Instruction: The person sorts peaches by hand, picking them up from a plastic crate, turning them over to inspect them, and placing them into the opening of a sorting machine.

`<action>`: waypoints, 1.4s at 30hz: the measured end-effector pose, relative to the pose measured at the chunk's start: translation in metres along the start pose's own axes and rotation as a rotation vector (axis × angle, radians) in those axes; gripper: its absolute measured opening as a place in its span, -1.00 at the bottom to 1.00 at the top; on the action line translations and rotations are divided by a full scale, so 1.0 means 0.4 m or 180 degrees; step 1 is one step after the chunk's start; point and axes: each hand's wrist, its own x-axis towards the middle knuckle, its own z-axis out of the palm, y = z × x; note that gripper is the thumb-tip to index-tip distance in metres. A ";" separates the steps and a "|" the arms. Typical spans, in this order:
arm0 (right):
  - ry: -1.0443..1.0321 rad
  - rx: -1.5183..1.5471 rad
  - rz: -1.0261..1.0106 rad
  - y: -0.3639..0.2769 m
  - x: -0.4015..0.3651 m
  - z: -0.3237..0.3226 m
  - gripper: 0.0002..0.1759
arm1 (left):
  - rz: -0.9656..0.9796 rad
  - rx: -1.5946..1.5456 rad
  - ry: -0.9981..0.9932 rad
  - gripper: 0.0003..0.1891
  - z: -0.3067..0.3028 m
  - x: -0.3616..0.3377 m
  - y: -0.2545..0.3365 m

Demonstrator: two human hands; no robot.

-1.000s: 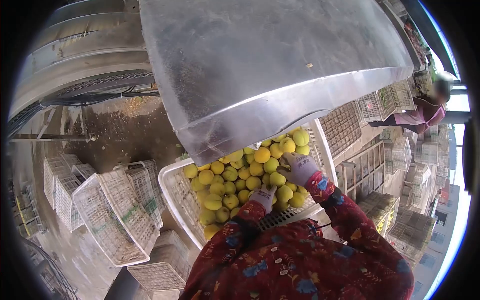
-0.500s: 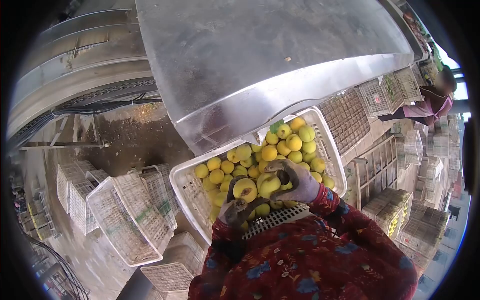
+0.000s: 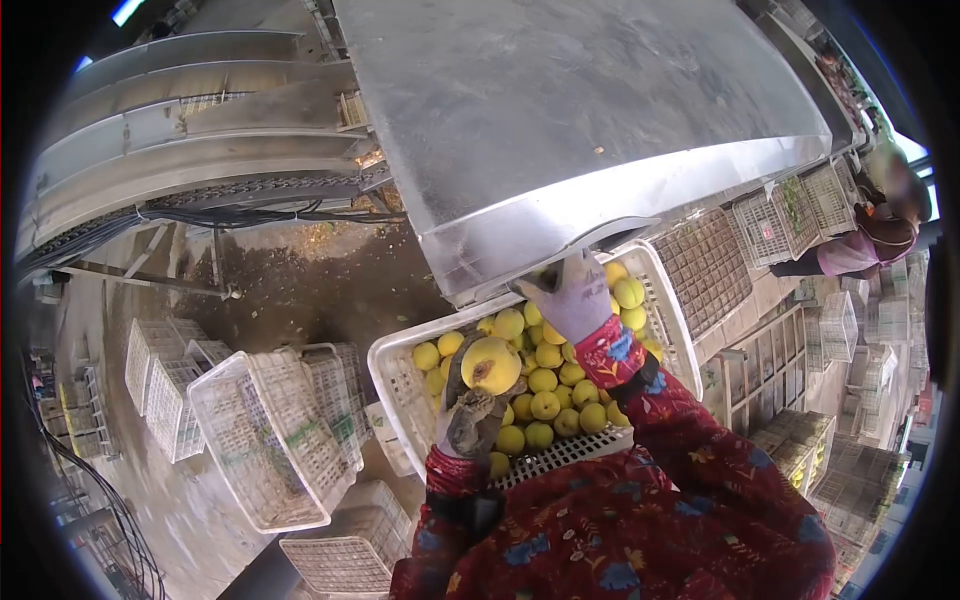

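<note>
A white plastic crate (image 3: pixel 682 335) full of yellow-green fruit (image 3: pixel 545 405) stands in front of me, its far side under the edge of a metal machine. My left hand (image 3: pixel 470 410), in a dirty glove, is wrapped round a large yellow fruit (image 3: pixel 491 366) with a brown blemish, above the crate's left part. My right hand (image 3: pixel 572 300), also gloved, reaches to the metal edge at the crate's far side. Its fingertips are dark and partly under that edge, so what they hold, if anything, is hidden.
The grey metal machine top (image 3: pixel 590 110) spans the upper middle. White crates (image 3: pixel 265 440) stand at the left, and a brown crate (image 3: pixel 702 270) is at the right. Stacked crates (image 3: pixel 850 460) fill the far right, where another person (image 3: pixel 880 235) is. Cables (image 3: pixel 250 215) run at the upper left.
My right hand has moved from the fruit beside my left hand up to the metal edge. The left hand still holds its fruit. The view has shifted slightly.
</note>
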 end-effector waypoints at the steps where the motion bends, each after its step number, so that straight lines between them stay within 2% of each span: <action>1: 0.0002 0.0049 -0.0049 0.020 0.016 0.030 -0.31 | -0.0047 -0.0085 -0.0161 -0.16 0.031 0.007 0.021; 2: 0.0013 0.0098 -0.0100 0.030 0.028 0.041 -0.33 | -0.0063 -0.0156 -0.0171 -0.16 0.045 0.013 0.035; 5: -0.0132 0.1710 0.0695 -0.032 0.028 -0.112 -0.33 | -0.0096 -0.0469 -0.0197 -0.17 0.046 0.018 0.037; 6: -0.0311 0.1767 0.0320 -0.033 0.005 -0.130 -0.32 | -0.0082 -0.0603 -0.0238 -0.17 0.024 0.024 0.022; 8: -0.0666 0.1854 -0.0393 -0.035 -0.054 -0.163 -0.29 | -0.0061 -0.0833 -0.0253 -0.20 0.013 0.031 0.008; 10: -0.0794 0.1665 -0.0605 -0.071 -0.088 -0.177 -0.26 | -0.0058 -0.1017 -0.0204 -0.22 0.026 0.038 -0.003; 11: -0.0843 0.1574 -0.0709 -0.086 -0.101 -0.178 -0.25 | 0.0048 -0.0793 -0.0205 -0.24 0.029 0.037 -0.010; 13: -0.0706 0.1365 -0.0534 -0.091 -0.130 -0.161 -0.24 | 0.0280 -0.0344 -0.0205 -0.27 0.032 0.027 -0.021; 15: -0.0558 0.1238 -0.0494 -0.085 -0.151 -0.140 -0.19 | 0.0215 -0.0325 -0.0260 -0.26 0.018 0.028 -0.026; 19: -0.0636 0.1034 -0.0449 -0.097 -0.164 -0.135 -0.19 | -0.0292 -0.0073 0.0105 -0.27 -0.038 0.020 -0.053; 21: -0.0626 0.0844 -0.0372 -0.100 -0.168 -0.131 -0.21 | -0.0287 0.0012 0.0163 -0.28 -0.033 0.023 -0.057; 24: -0.0515 0.1231 -0.0184 -0.092 -0.147 -0.117 -0.25 | -0.0086 -0.0136 0.0012 -0.31 0.004 0.049 -0.023; 26: -0.0644 0.1455 0.0777 -0.093 -0.099 -0.102 -0.32 | 0.0251 -0.0220 -0.0296 -0.34 -0.009 0.071 -0.007; 28: -0.0732 0.0973 0.0702 -0.043 -0.044 -0.047 -0.40 | 0.0147 0.0536 -0.0009 -0.38 -0.128 0.067 -0.015; 29: -0.0740 0.0390 0.0139 0.022 -0.030 0.024 -0.44 | -0.0056 0.1389 0.0050 -0.39 -0.183 0.064 -0.031; 31: -0.0598 0.0149 -0.0225 0.050 -0.012 0.034 -0.52 | -0.0427 0.3090 0.0117 -0.40 -0.252 0.074 -0.057; 34: -0.0360 0.1000 0.0228 0.047 -0.034 -0.048 -0.60 | -0.1240 0.6389 -0.0378 -0.30 -0.278 0.051 -0.131; 36: -0.0319 0.1307 0.0296 0.040 -0.085 -0.090 -0.61 | -0.1905 0.7023 -0.0405 -0.30 -0.327 0.002 -0.173; 37: -0.0890 0.0725 -0.0125 0.062 -0.102 -0.093 -0.52 | -0.2253 0.7326 -0.0424 -0.30 -0.339 -0.010 -0.188; 40: -0.2687 -0.0530 0.0389 0.185 -0.213 0.054 -0.39 | -0.2163 0.7166 -0.0693 -0.35 -0.389 -0.011 -0.183; 42: -0.3171 -0.1231 0.0590 0.226 -0.246 0.165 -0.32 | -0.2298 0.6558 -0.0582 -0.34 -0.371 0.021 -0.133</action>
